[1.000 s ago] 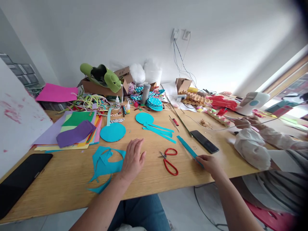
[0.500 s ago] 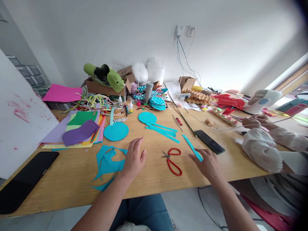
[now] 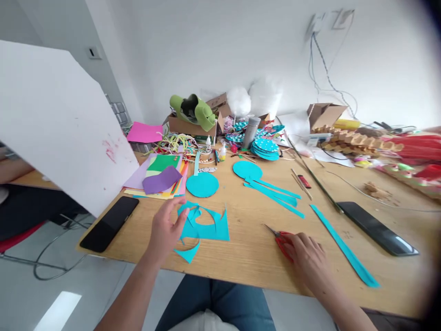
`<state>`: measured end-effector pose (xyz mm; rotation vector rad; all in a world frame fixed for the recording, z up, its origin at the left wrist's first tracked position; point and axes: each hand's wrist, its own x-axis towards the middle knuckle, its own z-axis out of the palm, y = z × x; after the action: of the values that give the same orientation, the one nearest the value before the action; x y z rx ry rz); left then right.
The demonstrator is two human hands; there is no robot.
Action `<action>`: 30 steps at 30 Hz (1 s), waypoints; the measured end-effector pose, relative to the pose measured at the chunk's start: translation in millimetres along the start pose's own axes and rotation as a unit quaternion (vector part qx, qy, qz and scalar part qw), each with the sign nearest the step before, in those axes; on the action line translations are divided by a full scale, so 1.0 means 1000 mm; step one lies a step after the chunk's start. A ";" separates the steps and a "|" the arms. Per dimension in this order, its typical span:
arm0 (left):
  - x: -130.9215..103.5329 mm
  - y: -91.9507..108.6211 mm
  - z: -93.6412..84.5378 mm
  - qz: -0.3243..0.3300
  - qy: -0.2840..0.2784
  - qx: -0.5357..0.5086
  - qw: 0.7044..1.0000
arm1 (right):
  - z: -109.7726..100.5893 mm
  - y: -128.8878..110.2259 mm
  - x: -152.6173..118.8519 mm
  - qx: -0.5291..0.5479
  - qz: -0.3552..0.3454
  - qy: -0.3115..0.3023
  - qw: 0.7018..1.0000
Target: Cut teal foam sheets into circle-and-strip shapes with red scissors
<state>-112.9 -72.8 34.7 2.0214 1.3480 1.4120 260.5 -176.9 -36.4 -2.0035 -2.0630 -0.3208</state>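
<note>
My left hand (image 3: 167, 226) is held with its fingers apart at the left edge of a cut blue sheet (image 3: 217, 230), with nothing in it. A curved blue scrap (image 3: 189, 253) lies just below that sheet. My right hand (image 3: 306, 255) is closed over the red handles of the scissors (image 3: 283, 241), whose tips point up and left. To the right of this hand a long blue strip (image 3: 344, 248) lies flat. Two blue discs, one on the left (image 3: 202, 185) and one on the right (image 3: 247, 170), lie farther back, with several blue strips (image 3: 275, 192) beside the right one.
A black phone (image 3: 109, 224) is at the left and another (image 3: 377, 228) at the right. Coloured paper (image 3: 161, 164) is stacked at the back left near a tall white board (image 3: 69, 119). A long thin stick (image 3: 310, 170) slants toward the right phone.
The view has turned left. My right hand has moved from the single blue strip to the scissors and closed on them. My left hand has moved left past the blue sheet.
</note>
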 end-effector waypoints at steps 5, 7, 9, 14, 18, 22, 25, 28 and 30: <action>-0.035 -0.010 0.002 0.121 -0.122 0.121 0.978 | 0.002 -0.024 0.022 0.032 0.006 -0.005 0.999; -0.048 -0.011 0.003 0.120 -0.169 0.153 0.966 | 0.000 -0.034 0.033 0.031 0.000 -0.001 1.000; -0.058 -0.011 0.003 0.104 -0.201 0.170 0.959 | -0.005 -0.048 0.042 0.026 -0.005 0.024 0.999; -0.068 -0.018 0.001 0.090 -0.197 0.173 0.961 | -0.019 -0.114 0.048 0.120 -0.144 0.019 0.982; -0.063 -0.027 -0.003 0.092 -0.157 0.188 0.965 | -0.017 -0.162 0.042 0.132 -0.230 -0.013 0.964; -0.055 -0.042 -0.016 0.083 -0.128 0.207 0.966 | -0.011 -0.164 0.037 0.146 -0.247 -0.025 0.958; -0.050 -0.052 -0.026 0.072 -0.108 0.221 0.967 | -0.013 -0.143 0.036 0.165 -0.260 -0.032 0.951; -0.049 -0.057 -0.030 0.081 -0.105 0.233 0.963 | -0.018 -0.120 0.037 0.176 -0.247 -0.033 0.952; -0.051 -0.057 -0.029 0.100 -0.101 0.239 0.960 | -0.021 -0.111 0.037 0.168 -0.218 -0.018 0.961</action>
<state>-169.8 -93.4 -19.9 2.5934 1.5360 0.9739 149.2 -152.3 -2.5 -1.3644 -2.3805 -0.0025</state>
